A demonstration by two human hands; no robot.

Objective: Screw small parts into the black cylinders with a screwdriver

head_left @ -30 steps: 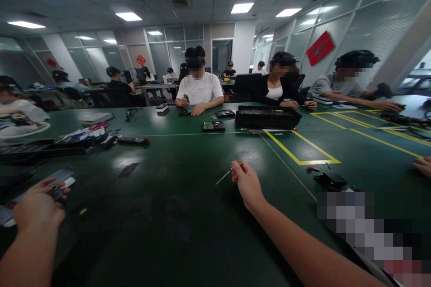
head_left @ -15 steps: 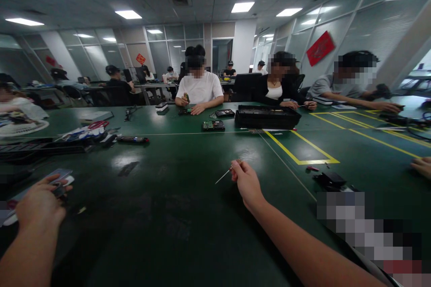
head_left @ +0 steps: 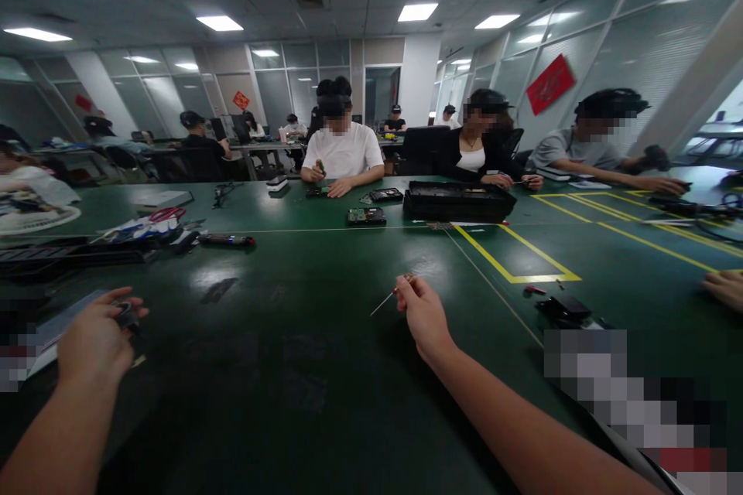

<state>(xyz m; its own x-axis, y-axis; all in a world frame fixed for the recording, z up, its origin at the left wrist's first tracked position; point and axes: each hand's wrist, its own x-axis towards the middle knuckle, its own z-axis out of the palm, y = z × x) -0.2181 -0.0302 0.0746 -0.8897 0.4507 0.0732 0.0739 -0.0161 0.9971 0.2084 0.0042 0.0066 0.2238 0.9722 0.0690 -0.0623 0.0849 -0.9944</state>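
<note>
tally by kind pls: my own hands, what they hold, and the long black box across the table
Own hands: 2, left hand and right hand
Thin metal-shafted tool: 1, in the right hand
Small dark object: 1, in the left hand
Long black box: 1
Total: 5

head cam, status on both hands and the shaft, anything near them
Right hand: grip shut on thin shaft, bare end pointing leftward. Left hand: grip on small dark part, details unclear. Black box farther off, beyond shaft.
</note>
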